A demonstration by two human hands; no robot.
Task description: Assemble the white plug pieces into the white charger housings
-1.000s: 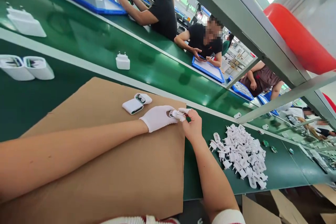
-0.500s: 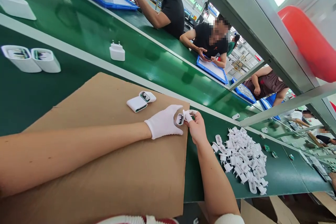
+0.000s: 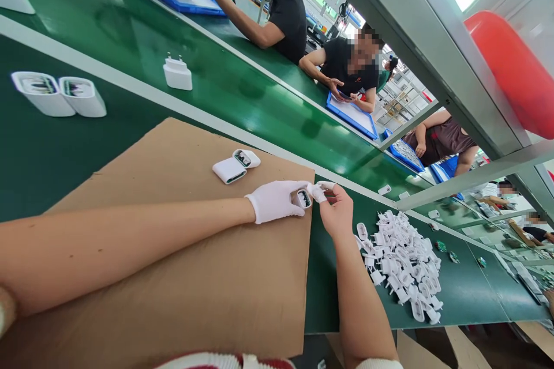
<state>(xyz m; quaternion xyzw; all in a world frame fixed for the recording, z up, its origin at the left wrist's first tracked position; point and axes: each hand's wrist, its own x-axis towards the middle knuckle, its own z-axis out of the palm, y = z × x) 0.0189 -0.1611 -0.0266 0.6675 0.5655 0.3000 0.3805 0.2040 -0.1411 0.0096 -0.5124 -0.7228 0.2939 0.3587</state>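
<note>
My left hand, in a white glove, is closed round a small white charger shell with its open end facing my right hand. My bare right hand pinches a small white plug piece right against that open end. Both hands hover over the right edge of a brown cardboard sheet. Two more white charger shells lie on the cardboard just behind my left hand.
A heap of white plug pieces lies on the green bench right of my hand. Two open shells sit far left, one finished charger on the green belt. Seated people work at blue trays across the belt.
My hands shifted slightly right and the plug piece came closer to the shell's open end. The finished charger on the belt moved left.
</note>
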